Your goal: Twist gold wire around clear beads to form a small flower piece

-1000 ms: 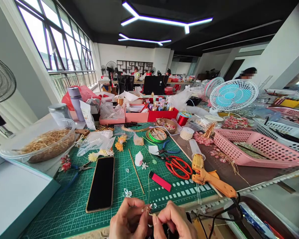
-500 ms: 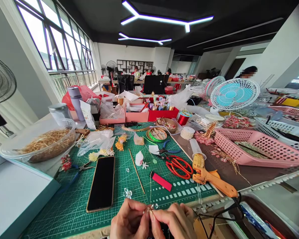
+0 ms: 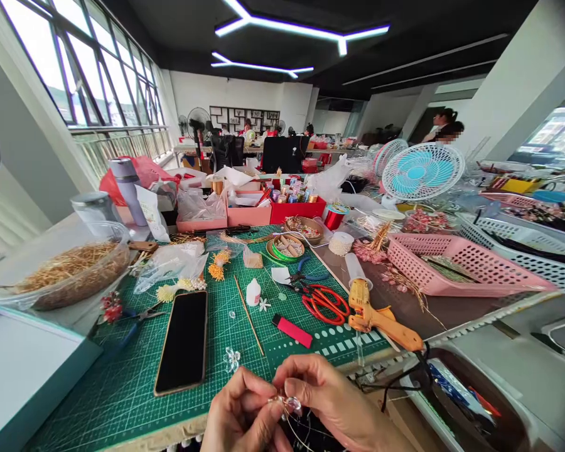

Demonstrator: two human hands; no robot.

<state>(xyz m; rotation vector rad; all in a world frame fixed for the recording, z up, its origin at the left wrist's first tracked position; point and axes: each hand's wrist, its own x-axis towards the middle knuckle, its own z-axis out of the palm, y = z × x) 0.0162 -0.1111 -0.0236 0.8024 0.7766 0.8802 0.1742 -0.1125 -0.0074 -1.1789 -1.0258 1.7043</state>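
At the near edge of the green cutting mat [image 3: 136, 376], both hands are close together around a small beaded wire piece [image 3: 292, 405]. It has shiny clear beads and thin gold-coloured wire, with a strand curving down below the fingers. My left hand [image 3: 247, 417] is closed, thumb and fingertips pinching its left side. My right hand [image 3: 332, 402] is closed too, thumb and forefinger bent over the beads. Beyond the left fingers lies a clear bead cluster [image 3: 232, 359] on the mat. A pink-and-black lighter-like stick [image 3: 292, 331] lies just past the right hand.
Left on the mat is a phone [image 3: 182, 342]. Further back stand a small white bottle [image 3: 253, 292], red-handled scissors [image 3: 327, 306] and blue-handled pliers [image 3: 311, 271]. An orange glue gun [image 3: 381, 320] lies right, before a pink basket [image 3: 466, 263]. A teal-sided box [image 3: 51, 389] is near left.
The view has swung slightly right. My right hand has turned and now sits higher over the beads. The wire strand that stood up from the fingers now hangs below them.
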